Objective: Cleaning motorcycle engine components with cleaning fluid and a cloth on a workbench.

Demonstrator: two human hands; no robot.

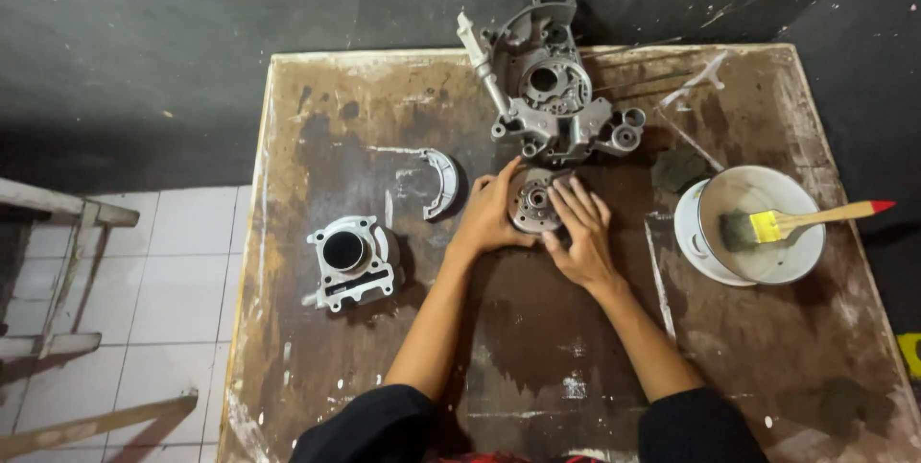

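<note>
A round grey metal engine part (531, 199) with a central hub lies on the worn brown wooden table (537, 348). My left hand (489, 213) cups its left side and my right hand (578, 233) rests on its right side, fingers spread over its rim. Both hands hold it just below a large silver engine crankcase (547, 89) at the table's far edge.
A silver engine cylinder block (351, 260) stands at the left. A curved brake shoe (441, 182) lies near the middle. At the right, a white bowl (801, 252) holds a brush with a yellow band and wooden handle (796, 223). White floor tiles and wooden rails lie left.
</note>
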